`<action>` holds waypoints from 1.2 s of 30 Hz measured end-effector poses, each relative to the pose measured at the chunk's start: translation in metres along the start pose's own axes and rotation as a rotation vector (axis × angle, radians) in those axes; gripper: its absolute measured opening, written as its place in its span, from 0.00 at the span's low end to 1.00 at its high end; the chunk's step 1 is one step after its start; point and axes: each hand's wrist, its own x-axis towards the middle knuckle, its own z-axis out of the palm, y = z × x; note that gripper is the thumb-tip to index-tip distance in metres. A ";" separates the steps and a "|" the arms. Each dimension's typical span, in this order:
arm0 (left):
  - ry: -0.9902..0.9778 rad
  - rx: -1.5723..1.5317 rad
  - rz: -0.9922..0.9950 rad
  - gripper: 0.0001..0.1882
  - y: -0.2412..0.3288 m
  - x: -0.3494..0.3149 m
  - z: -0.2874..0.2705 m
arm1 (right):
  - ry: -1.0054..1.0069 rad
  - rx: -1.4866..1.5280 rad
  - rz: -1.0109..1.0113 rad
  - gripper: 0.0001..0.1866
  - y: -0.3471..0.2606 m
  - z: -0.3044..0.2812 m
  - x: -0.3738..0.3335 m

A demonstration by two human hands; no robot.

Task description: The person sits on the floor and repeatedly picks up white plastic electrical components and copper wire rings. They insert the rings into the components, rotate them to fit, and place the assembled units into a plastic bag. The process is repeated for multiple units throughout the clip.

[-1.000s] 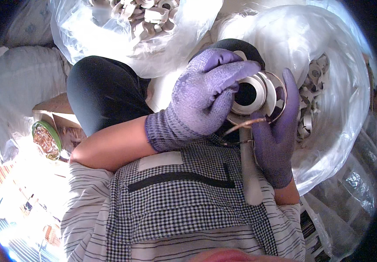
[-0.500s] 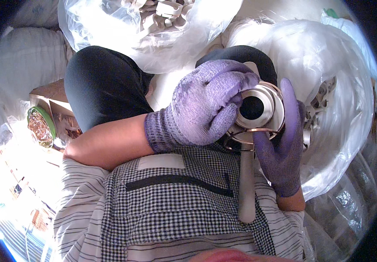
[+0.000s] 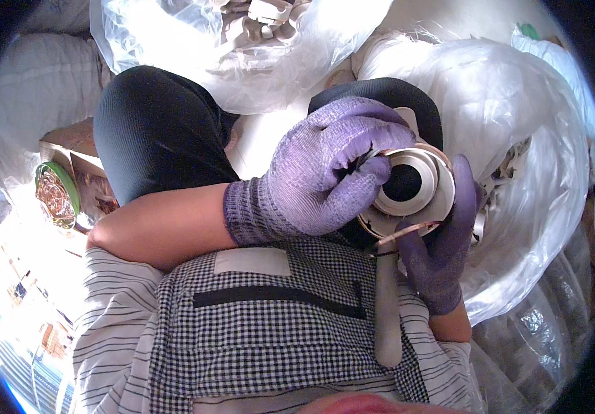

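Above the lap, the gloved left hand (image 3: 318,176) pinches the rim of a round white spool (image 3: 411,185). The gloved right hand (image 3: 442,248) cups it from below, fingers (image 3: 464,190) curled around its edge.

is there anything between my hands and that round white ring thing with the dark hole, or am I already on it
Nothing visible stands between them. Your left hand wraps over the left side of the round white ring part, fingers on its rim, and your right hand cups it from below and the right. Both gloves touch it directly.
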 end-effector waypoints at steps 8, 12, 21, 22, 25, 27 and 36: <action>-0.042 -0.026 -0.002 0.17 -0.001 0.000 -0.003 | -0.153 -0.185 -0.228 0.67 0.016 -0.024 0.019; -0.058 -0.015 0.036 0.29 0.000 -0.003 -0.005 | -0.182 -0.152 -0.255 0.63 0.023 -0.025 0.024; -0.139 0.186 0.146 0.53 -0.007 -0.004 -0.011 | -0.260 -0.062 -0.145 0.47 0.029 -0.018 0.034; -0.147 0.205 0.158 0.53 -0.010 -0.004 -0.010 | -0.268 -0.073 -0.144 0.48 0.027 -0.021 0.035; -0.159 0.250 0.170 0.52 -0.008 -0.003 -0.008 | -0.348 -0.089 -0.096 0.50 0.018 -0.032 0.046; -0.121 0.241 0.155 0.48 -0.004 -0.003 -0.002 | -0.384 -0.084 -0.126 0.52 0.020 -0.036 0.051; 0.077 0.231 0.258 0.50 -0.034 -0.010 0.017 | -0.213 0.193 -0.153 0.39 0.026 0.045 0.071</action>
